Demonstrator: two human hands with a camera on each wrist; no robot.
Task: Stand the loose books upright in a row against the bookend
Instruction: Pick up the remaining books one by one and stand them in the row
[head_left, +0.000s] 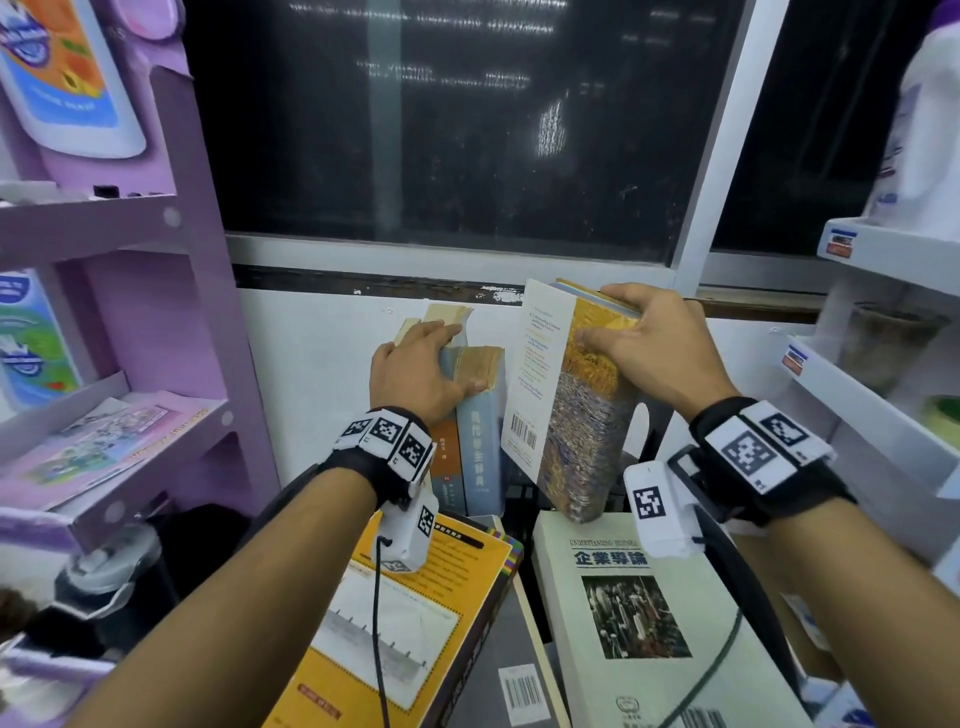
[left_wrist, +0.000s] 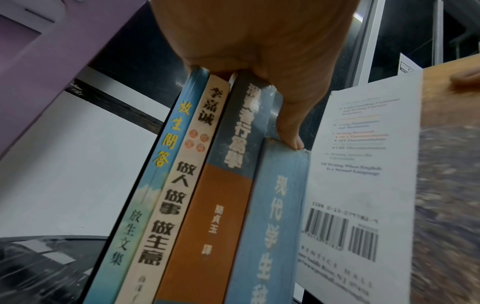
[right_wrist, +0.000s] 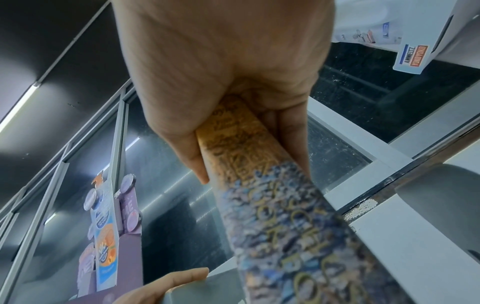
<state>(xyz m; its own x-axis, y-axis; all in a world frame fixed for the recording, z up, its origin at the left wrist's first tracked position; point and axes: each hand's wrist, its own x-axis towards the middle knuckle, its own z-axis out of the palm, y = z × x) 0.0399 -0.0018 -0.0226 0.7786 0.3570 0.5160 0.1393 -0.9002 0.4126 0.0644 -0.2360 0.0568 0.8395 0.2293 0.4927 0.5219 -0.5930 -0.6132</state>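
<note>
Painted-cover paperback (head_left: 576, 400) gripped by its top edge in right hand (head_left: 649, 348), held tilted at frame centre, just right of standing row (left_wrist: 207, 185), not yet set down. Steadying the four upright spines from above: left hand (head_left: 421, 374), laid flat. Bookend not made out. Judged roughly half done, with yellow book (head_left: 395, 623) and pale green textbook (head_left: 639, 613) flat at bottom.
</note>
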